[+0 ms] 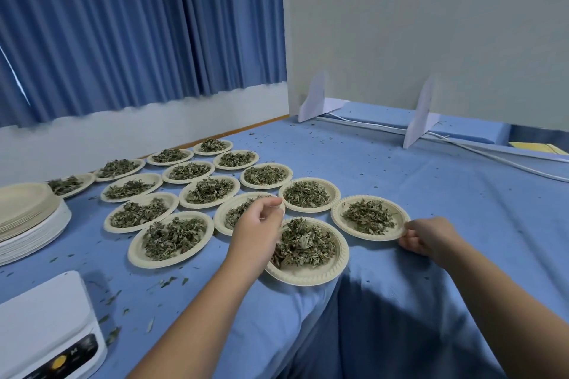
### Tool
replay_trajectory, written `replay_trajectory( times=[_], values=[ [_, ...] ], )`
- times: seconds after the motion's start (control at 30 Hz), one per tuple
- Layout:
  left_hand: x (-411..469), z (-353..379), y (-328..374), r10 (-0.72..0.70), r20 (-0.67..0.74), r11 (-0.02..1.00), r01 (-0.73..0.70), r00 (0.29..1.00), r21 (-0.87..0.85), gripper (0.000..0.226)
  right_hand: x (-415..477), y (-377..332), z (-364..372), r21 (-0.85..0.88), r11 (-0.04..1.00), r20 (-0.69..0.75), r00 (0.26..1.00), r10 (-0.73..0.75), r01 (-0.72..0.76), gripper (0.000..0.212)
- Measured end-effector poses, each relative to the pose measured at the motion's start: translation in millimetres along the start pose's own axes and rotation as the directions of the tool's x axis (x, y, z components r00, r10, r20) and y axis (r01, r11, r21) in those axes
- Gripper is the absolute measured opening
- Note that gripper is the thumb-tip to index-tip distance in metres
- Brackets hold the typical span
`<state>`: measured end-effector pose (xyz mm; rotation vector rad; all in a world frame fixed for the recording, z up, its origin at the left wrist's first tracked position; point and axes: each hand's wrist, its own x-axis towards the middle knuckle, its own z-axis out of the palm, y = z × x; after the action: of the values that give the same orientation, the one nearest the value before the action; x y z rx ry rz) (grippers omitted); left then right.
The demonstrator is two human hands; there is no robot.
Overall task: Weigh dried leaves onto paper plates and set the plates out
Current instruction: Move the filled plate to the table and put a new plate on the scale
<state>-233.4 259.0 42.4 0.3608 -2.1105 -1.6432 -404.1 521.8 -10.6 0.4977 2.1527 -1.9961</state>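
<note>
**Two hands at the leaf plates**

The fingers [405, 234] of the right hand [428, 240] pinch the near rim of the right plate [338, 215]. This paper plate lies flat on the table [446, 200] with a pile of dried leaves [368, 215] in its middle.

The fingers [272, 202] of the left hand [257, 231] are curled close together over the middle plate [220, 220]. They may be pinching its far rim or a few leaves, but I cannot tell.

Under the left wrist lies the near plate [308, 278], full of leaves, close to the edge of the table. Many more filled plates [209, 191] lie behind in rows, close to each other.

At the left stands a stack of empty plates [24, 209]. In front of the stack sits a white scale [46, 317]. Small bits of leaf lie all over the blue cloth.

At the back of the table stands a white board [431, 40] on two feet, and a white cable [492, 160] runs past it. A blue curtain [123, 24] hangs on the wall to the left.
</note>
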Motion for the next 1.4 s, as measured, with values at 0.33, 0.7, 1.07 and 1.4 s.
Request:
replay_trajectory(
  times=[0.33, 0.7, 1.07, 1.4],
  values=[
    [-10.8, -4.0, 11.1, -0.051, 0.007, 0.995, 0.051, 0.999, -0.085, 0.017, -27.6, -20.3, -1.0, -0.093, 0.983, -0.063, 0.984, -0.165, 0.158, 0.009],
    [-38.8, -120.6, 13.4, -0.101, -0.193, 0.975, 0.059, 0.976, -0.215, 0.022, -142.3, -55.4, 146.7, 0.086, 0.973, 0.501, 0.834, -0.229, 0.215, 0.007],
    [-110.3, -334.6, -35.7, -0.152, -0.592, 0.972, 0.230, 0.792, 0.057, 0.020, -286.2, -17.1, 345.5, -0.039, 0.991, 0.895, 0.446, -0.022, 0.128, 0.025],
    [-154.1, -409.8, -77.2, -0.045, -0.725, 0.642, 0.576, 0.687, 0.506, 0.012, -342.1, -16.4, 450.6, -0.147, 0.401, 0.939, 0.256, -0.232, 0.904, 0.030]
  ],
)
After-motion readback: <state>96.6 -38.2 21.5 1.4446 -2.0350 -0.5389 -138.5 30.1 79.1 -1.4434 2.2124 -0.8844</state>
